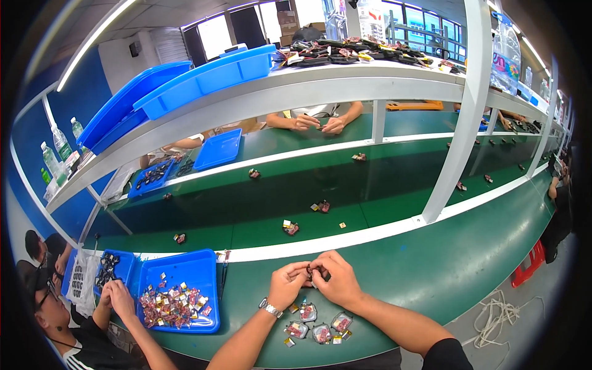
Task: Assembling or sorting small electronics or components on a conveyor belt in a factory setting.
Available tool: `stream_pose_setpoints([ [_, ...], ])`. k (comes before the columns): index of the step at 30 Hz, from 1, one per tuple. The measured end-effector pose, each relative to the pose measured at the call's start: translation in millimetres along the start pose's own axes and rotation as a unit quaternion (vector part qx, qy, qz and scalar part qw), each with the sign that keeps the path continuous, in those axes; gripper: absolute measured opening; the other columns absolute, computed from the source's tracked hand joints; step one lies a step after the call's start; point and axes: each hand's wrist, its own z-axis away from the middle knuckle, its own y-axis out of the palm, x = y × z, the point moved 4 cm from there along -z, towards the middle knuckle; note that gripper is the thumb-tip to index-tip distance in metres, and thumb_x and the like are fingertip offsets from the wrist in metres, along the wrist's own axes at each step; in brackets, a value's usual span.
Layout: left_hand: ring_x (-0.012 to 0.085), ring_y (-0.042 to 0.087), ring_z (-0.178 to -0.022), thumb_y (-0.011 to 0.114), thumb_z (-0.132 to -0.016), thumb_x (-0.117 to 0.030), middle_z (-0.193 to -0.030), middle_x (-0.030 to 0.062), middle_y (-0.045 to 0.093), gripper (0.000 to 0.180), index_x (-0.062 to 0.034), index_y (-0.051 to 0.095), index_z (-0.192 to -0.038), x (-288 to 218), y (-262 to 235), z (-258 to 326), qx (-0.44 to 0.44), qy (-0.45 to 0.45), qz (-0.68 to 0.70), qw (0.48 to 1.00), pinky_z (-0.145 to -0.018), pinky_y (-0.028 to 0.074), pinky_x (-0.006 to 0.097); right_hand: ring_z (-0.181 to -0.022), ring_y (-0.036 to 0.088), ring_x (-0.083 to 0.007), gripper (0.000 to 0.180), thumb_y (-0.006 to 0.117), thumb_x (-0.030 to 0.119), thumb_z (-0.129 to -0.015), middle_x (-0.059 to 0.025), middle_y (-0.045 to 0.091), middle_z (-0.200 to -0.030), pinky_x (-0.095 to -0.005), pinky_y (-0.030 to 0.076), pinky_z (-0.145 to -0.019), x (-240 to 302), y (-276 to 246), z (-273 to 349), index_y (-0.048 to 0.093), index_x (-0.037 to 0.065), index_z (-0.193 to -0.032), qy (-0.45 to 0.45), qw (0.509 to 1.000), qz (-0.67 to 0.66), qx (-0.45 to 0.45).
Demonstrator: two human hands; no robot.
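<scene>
Forearms (pixel 394 322) angle inward so that the left hand (pixel 288 282) and right hand (pixel 335 280) share a grip clamped on a small dark part (pixel 310 275), probably for steadiness, above the tabletop (pixel 394 271), just beyond the cases (pixel 321 333), seemingly clustered for easy reach.

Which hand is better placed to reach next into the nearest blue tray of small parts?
Probably the left hand: it is closer to the blue tray on the person's left, with the right hand farther off. Both hands are holding a small dark piece, though.
</scene>
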Motion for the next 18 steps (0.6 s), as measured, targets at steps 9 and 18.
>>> stream_pose_setpoints([
  [9,0.015,0.067,-0.085,0.056,-0.091,-0.001,-0.101,0.0132,0.068,0.022,0.009,0.06,-0.11,2,-1,0,-0.025,0.013,-0.039,0.999,-0.071,0.058,0.027,-0.068,0.062,-0.0152,0.013,0.066,-0.001,-0.077,-0.0086,0.06,-0.092,-0.0264,0.052,-0.061,0,2,0,0.064,0.003,-0.089,-0.02,0.999,0.019,0.017],
  [18,0.0223,0.067,-0.095,0.051,-0.091,0.002,-0.122,0.0179,0.059,0.031,0.0072,0.05,-0.121,-8,-6,-4,-0.079,0.06,0.056,0.994,-0.077,0.058,0.03,-0.075,0.066,-0.0158,0.005,0.063,-0.001,-0.082,-0.0091,0.066,-0.085,-0.0283,0.053,-0.068,-75,-32,-66,0.063,0.001,-0.086,0.072,0.991,-0.056,-0.099],
])
